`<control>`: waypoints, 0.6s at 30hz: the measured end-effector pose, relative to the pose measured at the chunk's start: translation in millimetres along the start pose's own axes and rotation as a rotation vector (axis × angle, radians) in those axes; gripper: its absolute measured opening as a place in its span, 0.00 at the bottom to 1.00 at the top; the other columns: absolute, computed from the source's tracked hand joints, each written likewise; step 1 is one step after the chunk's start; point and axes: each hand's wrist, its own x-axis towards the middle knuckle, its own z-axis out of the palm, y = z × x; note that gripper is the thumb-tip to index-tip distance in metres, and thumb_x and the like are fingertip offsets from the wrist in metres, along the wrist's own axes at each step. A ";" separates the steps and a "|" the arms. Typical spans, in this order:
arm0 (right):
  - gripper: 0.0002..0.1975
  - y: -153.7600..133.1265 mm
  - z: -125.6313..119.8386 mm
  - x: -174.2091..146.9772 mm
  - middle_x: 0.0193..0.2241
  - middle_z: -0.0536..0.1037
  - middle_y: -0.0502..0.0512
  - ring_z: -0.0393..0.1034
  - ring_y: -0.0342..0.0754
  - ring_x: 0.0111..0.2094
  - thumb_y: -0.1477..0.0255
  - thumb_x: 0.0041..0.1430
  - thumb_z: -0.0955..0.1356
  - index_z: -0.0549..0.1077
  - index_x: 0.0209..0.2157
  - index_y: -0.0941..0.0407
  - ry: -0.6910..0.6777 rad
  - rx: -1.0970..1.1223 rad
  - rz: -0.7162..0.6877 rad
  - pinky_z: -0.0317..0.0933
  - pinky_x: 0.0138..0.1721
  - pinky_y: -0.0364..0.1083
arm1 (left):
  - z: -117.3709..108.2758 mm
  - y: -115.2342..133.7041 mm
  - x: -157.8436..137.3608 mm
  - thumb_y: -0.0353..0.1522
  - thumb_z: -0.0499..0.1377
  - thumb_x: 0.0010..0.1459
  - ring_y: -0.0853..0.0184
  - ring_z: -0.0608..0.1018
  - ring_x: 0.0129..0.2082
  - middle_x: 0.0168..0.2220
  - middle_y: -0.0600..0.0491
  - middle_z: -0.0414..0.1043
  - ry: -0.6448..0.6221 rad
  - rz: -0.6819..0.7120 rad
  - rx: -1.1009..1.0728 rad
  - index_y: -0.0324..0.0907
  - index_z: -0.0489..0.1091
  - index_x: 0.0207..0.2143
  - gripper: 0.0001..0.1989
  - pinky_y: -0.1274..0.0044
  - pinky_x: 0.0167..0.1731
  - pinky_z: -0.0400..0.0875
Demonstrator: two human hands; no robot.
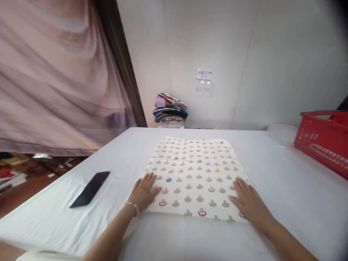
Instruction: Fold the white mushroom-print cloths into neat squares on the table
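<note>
The cloth (194,172) lies flat on the tabletop (282,174), the left hand (144,191) on its left edge, the right hand (251,203) on its right; each grip is spread, clasping nothing. Uneven pressure could skew or wrinkle it, and a wide sweep might knock the phone (91,189) left of the cloth

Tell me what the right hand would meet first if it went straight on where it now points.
The patterned cloth: the right hand seems to rest on its edge and would likely slide across it; beyond, depth is unclear.
</note>
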 end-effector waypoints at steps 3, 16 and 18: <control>0.31 12.5 12.7 -4.7 0.61 0.54 0.56 0.42 0.56 0.62 0.55 0.57 0.55 0.56 0.60 0.52 0.043 0.018 -0.050 0.41 0.60 0.58 | 2.6 -18.9 -5.9 0.50 0.41 0.58 0.60 0.46 0.63 0.64 0.50 0.41 0.008 -0.103 -0.039 0.44 0.46 0.62 0.34 0.59 0.58 0.43; 0.34 4.1 -2.2 41.8 0.63 0.47 0.55 0.39 0.54 0.63 0.53 0.58 0.52 0.52 0.61 0.57 0.024 -0.053 0.010 0.43 0.60 0.57 | -32.8 5.9 34.9 0.52 0.40 0.56 0.58 0.47 0.63 0.64 0.47 0.41 0.049 -0.038 -0.052 0.41 0.50 0.61 0.36 0.58 0.58 0.42; 0.35 6.1 -4.7 55.7 0.63 0.47 0.55 0.38 0.54 0.63 0.53 0.58 0.52 0.52 0.61 0.58 0.032 -0.080 0.015 0.42 0.61 0.57 | -38.6 17.7 52.2 0.53 0.40 0.56 0.59 0.45 0.63 0.64 0.49 0.40 0.021 0.061 -0.064 0.43 0.50 0.61 0.36 0.58 0.58 0.41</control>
